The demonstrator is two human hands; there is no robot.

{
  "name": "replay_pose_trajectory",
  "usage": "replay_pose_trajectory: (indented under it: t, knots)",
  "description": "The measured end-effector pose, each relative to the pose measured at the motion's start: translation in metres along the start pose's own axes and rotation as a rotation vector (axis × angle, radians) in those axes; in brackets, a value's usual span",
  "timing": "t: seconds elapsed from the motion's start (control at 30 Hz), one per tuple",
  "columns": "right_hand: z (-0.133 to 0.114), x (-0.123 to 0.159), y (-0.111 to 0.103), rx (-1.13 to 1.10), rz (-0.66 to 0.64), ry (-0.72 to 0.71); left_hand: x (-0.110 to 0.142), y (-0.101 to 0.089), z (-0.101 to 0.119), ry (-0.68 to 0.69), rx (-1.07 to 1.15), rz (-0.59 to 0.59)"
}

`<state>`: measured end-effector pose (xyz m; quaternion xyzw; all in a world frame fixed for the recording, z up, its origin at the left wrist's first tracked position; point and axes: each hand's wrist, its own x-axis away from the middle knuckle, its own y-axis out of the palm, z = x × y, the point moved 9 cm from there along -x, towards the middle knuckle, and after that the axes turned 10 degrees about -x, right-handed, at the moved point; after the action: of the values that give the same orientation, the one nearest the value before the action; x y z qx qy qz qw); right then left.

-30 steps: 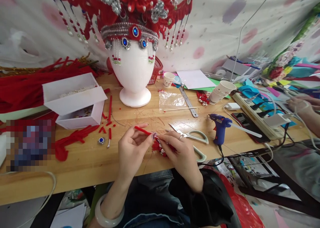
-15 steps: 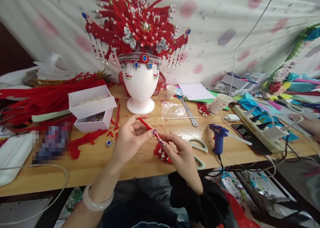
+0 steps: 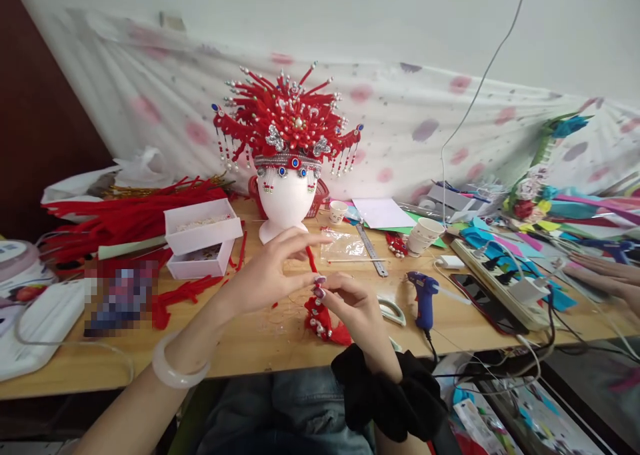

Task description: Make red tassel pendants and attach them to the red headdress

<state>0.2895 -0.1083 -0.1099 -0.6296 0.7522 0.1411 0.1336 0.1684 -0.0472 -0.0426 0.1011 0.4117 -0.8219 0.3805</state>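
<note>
My left hand (image 3: 273, 272) pinches a thin red pipe cleaner (image 3: 311, 260) between thumb and fingers, above the wooden table (image 3: 240, 338). My right hand (image 3: 350, 305) is closed on a red beaded ornament (image 3: 320, 318) with pearl beads, and its fingertips meet the left hand's at the pipe cleaner. Behind them a white foam head (image 3: 286, 198) carries a red beaded headdress (image 3: 285, 118). White-handled scissors (image 3: 389, 310) lie just right of my right hand.
A white box (image 3: 203, 235) and a heap of red pipe cleaners (image 3: 125, 212) sit at left. A blue glue gun (image 3: 423, 295), metal ruler (image 3: 373, 250), paper cups (image 3: 423, 235), a power strip (image 3: 500, 278) and cables lie at right. Another person's hands (image 3: 607, 275) rest at far right.
The camera has tilted up and back, showing the whole headdress and wall. My hands have lifted slightly, and the pipe cleaner now stands more upright.
</note>
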Motion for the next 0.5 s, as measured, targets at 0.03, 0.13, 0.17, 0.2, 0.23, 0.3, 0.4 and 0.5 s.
replay_pose_trajectory:
  t: [0.03,0.13,0.17,0.2,0.23,0.3,0.4,0.5]
  knots:
    - [0.000,-0.001,-0.001,-0.014,0.008,0.013,0.001,-0.004,0.008,0.085,-0.132,-0.004]
    - [-0.001,-0.002,-0.005,-0.049,0.035,0.037,0.005,-0.010,0.029,0.306,-0.464,0.019]
    - [-0.002,-0.002,-0.006,-0.057,0.040,0.039,0.006,-0.009,0.036,0.363,-0.540,0.033]
    - [-0.003,-0.003,-0.007,-0.063,0.042,0.041,0.006,-0.008,0.041,0.407,-0.595,0.049]
    - [-0.004,-0.004,-0.007,-0.069,0.042,0.039,0.006,-0.006,0.045,0.439,-0.627,0.059]
    - [-0.005,-0.006,-0.008,-0.085,0.037,0.035,0.002,-0.002,0.049,0.454,-0.636,0.050]
    - [-0.005,-0.010,-0.009,-0.121,0.039,0.043,-0.005,0.003,0.047,0.417,-0.595,0.010]
    - [-0.003,-0.012,-0.012,-0.133,0.048,0.067,-0.007,0.003,0.040,0.396,-0.560,0.019]
